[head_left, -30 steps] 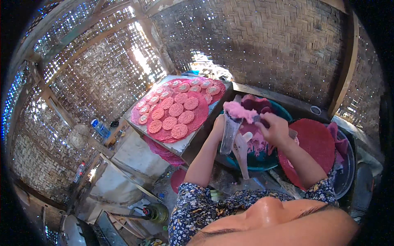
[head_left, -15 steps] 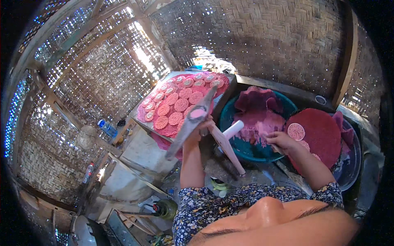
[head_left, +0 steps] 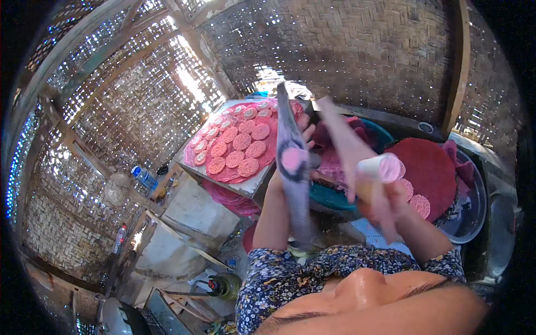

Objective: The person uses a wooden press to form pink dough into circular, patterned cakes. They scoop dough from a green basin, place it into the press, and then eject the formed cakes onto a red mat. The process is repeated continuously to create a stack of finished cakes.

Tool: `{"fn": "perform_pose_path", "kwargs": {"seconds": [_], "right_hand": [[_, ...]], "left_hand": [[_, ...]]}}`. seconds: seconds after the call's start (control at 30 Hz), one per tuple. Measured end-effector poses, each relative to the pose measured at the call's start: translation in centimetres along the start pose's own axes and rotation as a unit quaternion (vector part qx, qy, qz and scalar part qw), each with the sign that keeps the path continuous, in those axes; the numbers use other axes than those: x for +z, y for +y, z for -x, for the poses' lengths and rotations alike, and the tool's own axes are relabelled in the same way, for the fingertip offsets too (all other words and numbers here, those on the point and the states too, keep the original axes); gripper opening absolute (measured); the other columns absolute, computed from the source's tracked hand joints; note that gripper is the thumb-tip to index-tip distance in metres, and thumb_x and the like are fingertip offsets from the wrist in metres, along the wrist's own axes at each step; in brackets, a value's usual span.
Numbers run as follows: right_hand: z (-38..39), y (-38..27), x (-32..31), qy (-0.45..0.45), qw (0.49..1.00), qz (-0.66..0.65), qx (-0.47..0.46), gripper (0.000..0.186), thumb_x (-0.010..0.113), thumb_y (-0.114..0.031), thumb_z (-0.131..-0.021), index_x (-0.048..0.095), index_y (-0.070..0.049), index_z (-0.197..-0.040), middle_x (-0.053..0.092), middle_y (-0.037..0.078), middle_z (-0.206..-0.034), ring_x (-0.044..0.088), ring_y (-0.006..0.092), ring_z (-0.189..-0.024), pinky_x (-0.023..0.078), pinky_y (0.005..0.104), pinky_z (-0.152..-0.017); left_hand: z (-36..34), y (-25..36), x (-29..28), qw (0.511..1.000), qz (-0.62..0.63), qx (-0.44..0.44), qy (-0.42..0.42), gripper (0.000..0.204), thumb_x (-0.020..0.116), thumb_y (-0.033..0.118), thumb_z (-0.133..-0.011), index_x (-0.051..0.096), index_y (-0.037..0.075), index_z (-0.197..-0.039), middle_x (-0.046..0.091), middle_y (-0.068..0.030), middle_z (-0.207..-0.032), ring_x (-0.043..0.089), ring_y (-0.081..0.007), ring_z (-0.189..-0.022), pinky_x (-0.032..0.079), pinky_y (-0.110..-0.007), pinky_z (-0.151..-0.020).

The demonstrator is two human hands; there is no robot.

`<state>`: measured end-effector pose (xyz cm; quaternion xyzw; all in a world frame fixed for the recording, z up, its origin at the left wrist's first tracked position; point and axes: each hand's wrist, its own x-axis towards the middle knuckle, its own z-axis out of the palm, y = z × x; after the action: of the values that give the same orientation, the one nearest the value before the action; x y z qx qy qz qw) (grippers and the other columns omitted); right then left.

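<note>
My left hand (head_left: 304,129) grips a long wooden board (head_left: 295,198) upright, its fingers showing behind the board's right edge; pink paste (head_left: 292,160) fills a round hole in it. My right hand (head_left: 393,201) is closed on a pale wooden bar (head_left: 340,125) with a white cylinder (head_left: 373,168) on it, both blurred by motion. A teal basin (head_left: 332,200) holding pink material lies behind the tools, partly hidden. To their right a round red mat (head_left: 424,159) carries several pink discs (head_left: 420,206).
At the left, many pink discs (head_left: 240,142) lie on pink sheets atop a white-topped stand (head_left: 254,184). A grey basin (head_left: 474,218) sits at far right, a green gas cylinder (head_left: 223,287) low left, a blue bottle (head_left: 144,177) by the woven wall (head_left: 357,56).
The board in my left hand has swung more upright. My right hand has left the pink material in the basin and now holds the bar with the white cylinder, lifted away from the board.
</note>
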<state>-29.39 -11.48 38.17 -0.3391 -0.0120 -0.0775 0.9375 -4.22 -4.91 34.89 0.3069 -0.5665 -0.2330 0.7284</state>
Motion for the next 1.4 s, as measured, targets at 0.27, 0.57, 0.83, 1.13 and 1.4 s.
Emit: {"fn": "perform_pose_path", "kwargs": {"seconds": [0.27, 0.57, 0.83, 1.13, 1.4], "right_hand": [[5.4, -4.0, 1.5, 0.249, 0.926, 0.238, -0.151, 0.064, 0.061, -0.036, -0.078, 0.030, -0.009, -0.128, 0.051, 0.007, -0.081, 0.050, 0.0125, -0.061, 0.034, 0.0166, -0.037], [9.6, -4.6, 2.4, 0.281, 0.870, 0.321, -0.247, 0.087, 0.062, -0.013, -0.077, 0.004, -0.021, -0.142, 0.049, 0.008, -0.104, 0.050, 0.0091, -0.068, 0.041, 0.0190, -0.050], [10.9, -5.3, 4.1, 0.245, 0.492, 0.797, -0.249, 0.086, 0.071, -0.013, -0.067, 0.023, -0.012, -0.138, 0.041, 0.016, -0.122, 0.053, 0.0337, -0.101, 0.048, 0.0368, -0.079], [11.0, -2.7, 2.0, 0.243, 0.435, 0.842, -0.208, 0.080, 0.071, -0.023, -0.064, 0.031, -0.011, -0.132, 0.038, 0.023, -0.118, 0.050, 0.0390, -0.101, 0.046, 0.0446, -0.078], [8.0, -6.3, -1.9, 0.223, 0.782, 0.536, -0.227, 0.091, 0.074, -0.029, -0.064, 0.024, -0.007, -0.137, 0.031, 0.019, -0.132, 0.042, 0.0308, -0.117, 0.033, 0.0387, -0.097]], "left_hand": [[-0.1, -1.1, 8.1, 0.888, -0.412, -0.159, -0.129, 0.039, 0.074, 0.023, -0.058, 0.063, 0.005, -0.092, 0.065, -0.0128, -0.083, 0.063, -0.0261, -0.080, 0.049, -0.034, -0.071], [-0.5, -2.7, 11.4, 0.945, -0.266, -0.108, -0.161, 0.036, 0.075, 0.019, -0.059, 0.064, 0.005, -0.090, 0.065, -0.0094, -0.086, 0.063, -0.0207, -0.080, 0.049, -0.032, -0.074], [-1.1, -2.4, 14.7, 0.897, -0.385, 0.050, -0.212, 0.039, 0.073, 0.033, -0.057, 0.065, 0.011, -0.088, 0.064, -0.0110, -0.082, 0.062, -0.0297, -0.077, 0.049, -0.037, -0.073], [0.9, -5.5, 15.6, 0.867, -0.411, -0.046, -0.277, 0.069, 0.075, 0.036, -0.054, 0.053, 0.005, -0.111, 0.057, -0.0151, -0.108, 0.054, -0.0310, -0.103, 0.041, -0.038, -0.090], [-0.8, -9.8, 15.3, 0.953, -0.216, -0.144, -0.155, 0.065, 0.079, 0.031, -0.056, 0.053, 0.007, -0.110, 0.058, -0.0091, -0.108, 0.054, -0.0216, -0.104, 0.040, -0.037, -0.091]]}}
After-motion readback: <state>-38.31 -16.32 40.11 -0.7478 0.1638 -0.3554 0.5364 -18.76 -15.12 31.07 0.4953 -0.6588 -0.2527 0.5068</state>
